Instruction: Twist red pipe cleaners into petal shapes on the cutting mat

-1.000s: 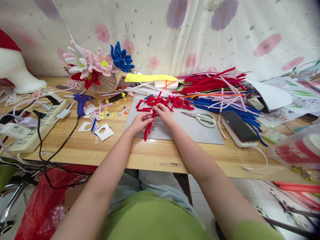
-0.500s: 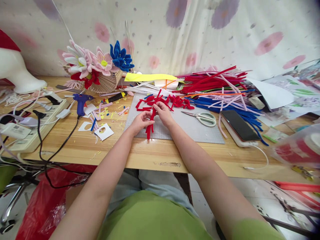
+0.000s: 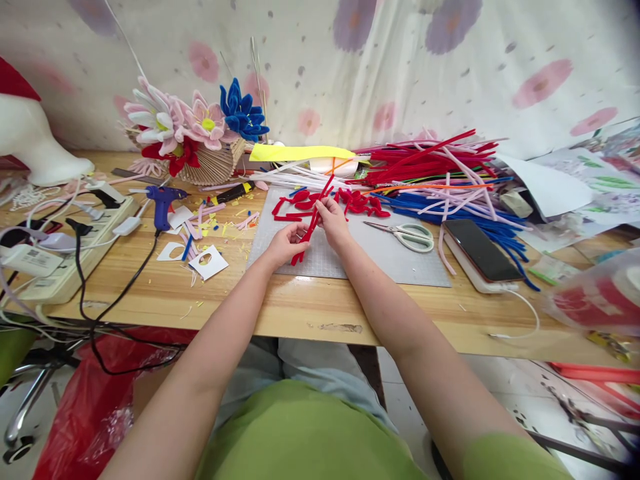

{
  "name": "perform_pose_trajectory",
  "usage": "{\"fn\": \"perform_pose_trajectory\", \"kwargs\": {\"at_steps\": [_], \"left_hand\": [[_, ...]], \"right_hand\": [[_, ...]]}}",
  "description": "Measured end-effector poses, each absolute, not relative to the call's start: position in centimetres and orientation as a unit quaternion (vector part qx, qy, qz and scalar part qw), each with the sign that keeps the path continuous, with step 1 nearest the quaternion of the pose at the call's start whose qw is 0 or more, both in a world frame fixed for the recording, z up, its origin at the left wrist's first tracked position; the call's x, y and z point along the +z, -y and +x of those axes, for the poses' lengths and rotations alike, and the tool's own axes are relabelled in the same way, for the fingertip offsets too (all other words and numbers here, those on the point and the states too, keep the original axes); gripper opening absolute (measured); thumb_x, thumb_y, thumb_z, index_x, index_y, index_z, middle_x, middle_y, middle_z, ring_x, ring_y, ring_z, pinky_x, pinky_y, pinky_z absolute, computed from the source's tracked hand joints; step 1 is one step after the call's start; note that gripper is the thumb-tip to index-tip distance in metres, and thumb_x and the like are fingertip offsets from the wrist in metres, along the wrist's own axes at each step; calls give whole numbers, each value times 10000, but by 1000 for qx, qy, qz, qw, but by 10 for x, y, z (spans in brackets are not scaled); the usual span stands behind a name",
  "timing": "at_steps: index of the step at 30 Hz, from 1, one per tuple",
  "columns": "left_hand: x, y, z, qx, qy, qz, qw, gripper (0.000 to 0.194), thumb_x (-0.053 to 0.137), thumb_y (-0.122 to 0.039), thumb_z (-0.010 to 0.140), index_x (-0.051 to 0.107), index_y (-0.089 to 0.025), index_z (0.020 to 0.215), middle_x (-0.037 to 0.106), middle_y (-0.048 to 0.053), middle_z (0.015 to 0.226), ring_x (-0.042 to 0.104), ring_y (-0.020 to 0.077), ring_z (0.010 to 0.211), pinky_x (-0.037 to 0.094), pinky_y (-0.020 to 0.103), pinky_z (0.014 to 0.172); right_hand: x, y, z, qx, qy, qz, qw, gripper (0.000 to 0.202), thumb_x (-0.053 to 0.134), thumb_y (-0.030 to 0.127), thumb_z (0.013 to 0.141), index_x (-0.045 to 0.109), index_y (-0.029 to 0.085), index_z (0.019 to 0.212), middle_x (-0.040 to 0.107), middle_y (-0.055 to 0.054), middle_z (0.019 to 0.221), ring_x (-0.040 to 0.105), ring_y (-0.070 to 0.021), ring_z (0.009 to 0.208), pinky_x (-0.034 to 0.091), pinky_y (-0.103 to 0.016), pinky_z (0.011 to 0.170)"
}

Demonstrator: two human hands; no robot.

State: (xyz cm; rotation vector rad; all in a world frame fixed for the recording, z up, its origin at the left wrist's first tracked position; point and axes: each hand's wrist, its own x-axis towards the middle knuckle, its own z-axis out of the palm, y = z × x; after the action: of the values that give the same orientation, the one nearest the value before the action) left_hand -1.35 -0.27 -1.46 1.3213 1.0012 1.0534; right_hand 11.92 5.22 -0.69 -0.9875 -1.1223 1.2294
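Red pipe cleaners (image 3: 313, 225) are held at a slant over the grey cutting mat (image 3: 395, 261). My left hand (image 3: 290, 244) pinches them low down, with their ends poking out below. Higher up, my right hand (image 3: 330, 217) has thumb and fingers closed on the same red stems. Just behind the hands, bent and looped red pipe cleaner pieces (image 3: 356, 201) lie on the mat. Scissors (image 3: 407, 236) with pale handles rest to the right of my right hand, their blades pointing left.
A blue glue gun (image 3: 163, 205) and power strip (image 3: 80, 247) with tangled cords occupy the left. Flowers (image 3: 205, 123) stand at the back. Bundled pipe cleaners (image 3: 430, 163) lie behind the mat. A phone (image 3: 481, 250) on a white block and a plastic cup (image 3: 600, 293) are right.
Both hands have shifted slightly right with the red pipe cleaners. The stems now tilt more to the right, and their lower ends sit a little higher.
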Motion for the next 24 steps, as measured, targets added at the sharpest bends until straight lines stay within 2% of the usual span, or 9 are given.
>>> {"fn": "perform_pose_trajectory", "kwargs": {"at_steps": [7,11,16,18,21,24], "left_hand": [[-14,2,-12,454,-425,564,543,384,733,-146,526,587,-148,881,598,-10,765,558,97,665,482,235,636],[-13,3,-11,449,-423,552,561,384,724,-181,539,573,-150,890,597,-11,751,554,101,597,482,244,556],[-9,6,-7,442,-415,525,597,363,729,-278,579,550,-171,877,601,-21,707,578,111,561,472,239,527],[-7,7,-7,445,-423,507,604,357,741,-315,574,547,-170,836,594,-27,684,594,120,586,472,237,537],[-7,6,-8,485,-442,471,590,358,771,-313,535,542,-168,769,592,-32,700,597,119,636,473,225,551],[-7,2,-13,549,-452,407,573,337,766,-312,546,544,-172,759,610,-24,760,597,114,698,482,221,584]], "right_hand": [[-7,-54,121,522,467,-424,575,285,563,405,752,366,211,685,383,74,565,311,-47,451,269,-184,438],[-7,-55,123,527,449,-419,588,266,568,368,745,367,208,677,382,75,559,301,-42,447,256,-181,436],[-8,-56,125,532,451,-410,588,316,594,409,733,358,209,671,373,76,554,302,-43,447,267,-182,431],[-7,-54,125,545,476,-389,571,318,612,436,719,390,210,701,427,67,598,352,-45,471,309,-182,444],[-4,-47,123,562,501,-348,558,346,665,436,675,444,239,856,529,44,791,509,-65,602,430,-200,535],[-1,-36,120,551,504,-351,565,445,714,382,628,431,264,951,532,41,876,577,-86,710,487,-228,609]]}}
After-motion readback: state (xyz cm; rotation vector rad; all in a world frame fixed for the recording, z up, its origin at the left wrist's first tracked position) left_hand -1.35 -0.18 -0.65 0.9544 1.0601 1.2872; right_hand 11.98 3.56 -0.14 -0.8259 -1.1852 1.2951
